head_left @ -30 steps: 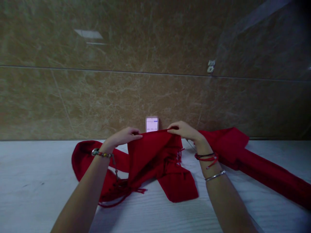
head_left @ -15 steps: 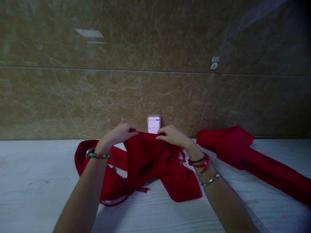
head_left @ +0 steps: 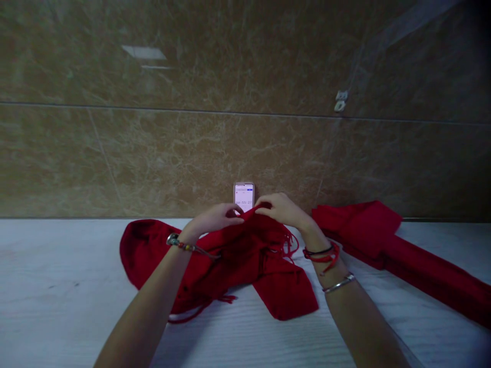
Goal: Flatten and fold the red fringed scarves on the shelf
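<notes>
A red fringed scarf (head_left: 238, 260) lies bunched on the white tabletop, with loose tassels at its lower left and right side. Its upper edge is raised in a small peak between my hands. My left hand (head_left: 215, 217) is curled at the left of this peak, thumb and fingers closing on the cloth. On the other side, my right hand (head_left: 282, 208) pinches the same edge between thumb and fingers. A rounded loop of the scarf spreads out under my left forearm, and a flat folded end sticks out at the lower right.
Behind the scarf a phone (head_left: 244, 197) showing a running timer leans against the brown marbled wall (head_left: 192, 153). A second red folded cloth (head_left: 378, 230) stretches along the right of the white table (head_left: 57, 291). A small white fixture (head_left: 340, 101) is on the wall.
My left hand has moved right, closer to my right hand, drawing the scarf's upper edge together. The stretched edge is now bunched and peaked. My right hand has shifted slightly right.
</notes>
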The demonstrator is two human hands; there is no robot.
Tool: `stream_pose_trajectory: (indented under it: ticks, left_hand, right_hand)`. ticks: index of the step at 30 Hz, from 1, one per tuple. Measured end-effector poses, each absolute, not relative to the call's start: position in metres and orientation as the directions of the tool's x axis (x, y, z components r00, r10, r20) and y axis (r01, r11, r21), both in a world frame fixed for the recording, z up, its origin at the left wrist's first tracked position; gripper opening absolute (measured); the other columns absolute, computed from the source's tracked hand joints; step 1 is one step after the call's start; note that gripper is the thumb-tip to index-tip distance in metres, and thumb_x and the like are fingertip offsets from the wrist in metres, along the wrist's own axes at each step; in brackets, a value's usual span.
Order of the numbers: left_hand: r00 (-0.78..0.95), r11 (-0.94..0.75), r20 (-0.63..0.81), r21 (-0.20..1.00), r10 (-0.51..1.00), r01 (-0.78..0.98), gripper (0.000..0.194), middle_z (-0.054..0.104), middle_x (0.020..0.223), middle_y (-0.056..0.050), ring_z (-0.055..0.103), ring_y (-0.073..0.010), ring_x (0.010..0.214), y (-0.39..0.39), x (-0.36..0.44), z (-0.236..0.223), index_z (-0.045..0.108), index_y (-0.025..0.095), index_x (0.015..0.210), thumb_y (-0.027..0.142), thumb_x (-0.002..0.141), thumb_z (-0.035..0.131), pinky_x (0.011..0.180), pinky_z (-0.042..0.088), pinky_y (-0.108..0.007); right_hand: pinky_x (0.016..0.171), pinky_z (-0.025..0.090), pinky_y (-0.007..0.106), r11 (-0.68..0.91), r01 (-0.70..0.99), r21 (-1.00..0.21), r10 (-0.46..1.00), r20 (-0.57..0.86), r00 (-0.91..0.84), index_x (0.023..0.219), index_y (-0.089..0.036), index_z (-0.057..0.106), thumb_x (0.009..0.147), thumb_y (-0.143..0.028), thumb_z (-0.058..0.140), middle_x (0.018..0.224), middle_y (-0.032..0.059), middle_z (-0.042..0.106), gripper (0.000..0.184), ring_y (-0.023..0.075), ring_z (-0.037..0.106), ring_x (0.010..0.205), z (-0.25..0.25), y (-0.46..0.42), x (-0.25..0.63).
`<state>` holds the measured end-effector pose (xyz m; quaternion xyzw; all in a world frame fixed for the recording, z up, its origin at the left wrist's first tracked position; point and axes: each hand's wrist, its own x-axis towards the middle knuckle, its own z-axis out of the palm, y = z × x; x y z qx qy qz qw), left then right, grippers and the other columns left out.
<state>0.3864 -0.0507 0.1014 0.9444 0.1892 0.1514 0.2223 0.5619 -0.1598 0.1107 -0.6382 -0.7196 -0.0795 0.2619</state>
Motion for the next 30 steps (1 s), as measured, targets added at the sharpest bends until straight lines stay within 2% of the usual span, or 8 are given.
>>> stream_pose_trajectory:
  ticks: [3, 6, 9, 14, 18, 23, 26, 30]
  left_hand:
    - [0.859, -0.807, 0.311, 0.563, 0.406, 0.177, 0.031, 0.059, 0.070, -0.002, 0.051, -0.0131, 0.065, -0.057, 0.388, 0.109, 0.060, 0.014, 0.076, 0.042, 0.074, 0.047, 0.061, 0.039, -0.023]
    - [0.768, -0.723, 0.367, 0.669, 0.525, 0.174, 0.030, 0.055, 0.067, 0.001, 0.048, -0.0119, 0.062, -0.051, 0.373, 0.118, 0.057, 0.014, 0.074, 0.043, 0.073, 0.046, 0.056, 0.037, -0.022]
    - [0.701, -0.669, 0.371, 0.715, 0.609, 0.203, 0.030, 0.053, 0.066, 0.001, 0.046, -0.0117, 0.061, -0.043, 0.360, 0.122, 0.056, 0.014, 0.072, 0.044, 0.070, 0.049, 0.054, 0.036, -0.022]
    - [0.746, -0.693, 0.310, 0.668, 0.589, 0.270, 0.038, 0.054, 0.066, 0.001, 0.045, -0.0116, 0.061, -0.034, 0.359, 0.117, 0.058, 0.013, 0.070, 0.050, 0.068, 0.051, 0.054, 0.035, -0.022]
    - [0.807, -0.760, 0.298, 0.596, 0.510, 0.260, 0.034, 0.053, 0.064, 0.001, 0.044, -0.0107, 0.059, -0.036, 0.369, 0.112, 0.059, 0.014, 0.070, 0.047, 0.070, 0.052, 0.053, 0.034, -0.021]
    - [0.803, -0.864, 0.433, 0.466, 0.409, 0.189, 0.028, 0.058, 0.068, 0.000, 0.048, -0.0121, 0.064, -0.052, 0.384, 0.111, 0.062, 0.016, 0.076, 0.040, 0.076, 0.049, 0.060, 0.037, -0.023]
    - [0.821, -0.890, 0.443, 0.426, 0.360, 0.161, 0.023, 0.061, 0.074, -0.001, 0.051, -0.0129, 0.068, -0.059, 0.387, 0.113, 0.063, 0.017, 0.079, 0.036, 0.076, 0.051, 0.065, 0.038, -0.023]
    - [0.815, -0.876, 0.416, 0.433, 0.403, 0.212, 0.027, 0.061, 0.069, -0.001, 0.050, -0.0126, 0.063, -0.056, 0.382, 0.115, 0.063, 0.015, 0.078, 0.039, 0.076, 0.049, 0.059, 0.037, -0.022]
  right_hand:
    - [0.061, 0.038, 0.022, 0.165, 0.956, -0.244, 0.916, 0.398, -0.057, 0.080, -0.017, 0.068, 0.076, -0.023, 0.057, 0.076, 0.0027, 0.068, 0.014, 0.0133, 0.057, 0.067, 0.113, -0.165, 0.572]
    - [0.056, 0.036, 0.022, 0.192, 0.946, -0.260, 0.946, 0.306, -0.108, 0.076, -0.015, 0.068, 0.076, -0.028, 0.057, 0.070, 0.0013, 0.066, 0.018, 0.0126, 0.054, 0.063, 0.112, -0.167, 0.588]
    - [0.053, 0.034, 0.022, 0.167, 0.949, -0.267, 0.935, 0.347, -0.067, 0.073, -0.015, 0.067, 0.076, -0.032, 0.055, 0.064, -0.0007, 0.063, 0.021, 0.0117, 0.052, 0.059, 0.113, -0.170, 0.598]
    - [0.050, 0.033, 0.023, 0.058, 0.962, -0.268, 0.903, 0.425, 0.064, 0.065, -0.016, 0.064, 0.077, -0.033, 0.053, 0.053, -0.0024, 0.056, 0.023, 0.0106, 0.049, 0.051, 0.122, -0.184, 0.606]
    - [0.058, 0.040, 0.025, -0.034, 0.977, -0.212, 0.905, 0.409, 0.120, 0.072, -0.017, 0.066, 0.073, -0.025, 0.059, 0.065, 0.0013, 0.063, 0.011, 0.0142, 0.056, 0.061, 0.122, -0.187, 0.610]
    - [0.084, 0.041, 0.031, 0.273, 0.937, -0.217, 0.856, 0.499, -0.134, 0.102, -0.020, 0.062, 0.066, -0.029, 0.069, 0.107, 0.0075, 0.061, 0.037, 0.0199, 0.055, 0.098, 0.111, -0.166, 0.579]
    - [0.082, 0.041, 0.030, 0.366, 0.904, -0.220, 0.834, 0.508, -0.213, 0.090, -0.018, 0.065, 0.070, -0.020, 0.065, 0.099, 0.0065, 0.064, 0.020, 0.0175, 0.056, 0.092, 0.105, -0.152, 0.553]
    - [0.072, 0.040, 0.026, 0.288, 0.929, -0.231, 0.840, 0.528, -0.130, 0.080, -0.016, 0.065, 0.076, -0.018, 0.058, 0.084, 0.0046, 0.066, 0.009, 0.0152, 0.057, 0.078, 0.109, -0.152, 0.543]
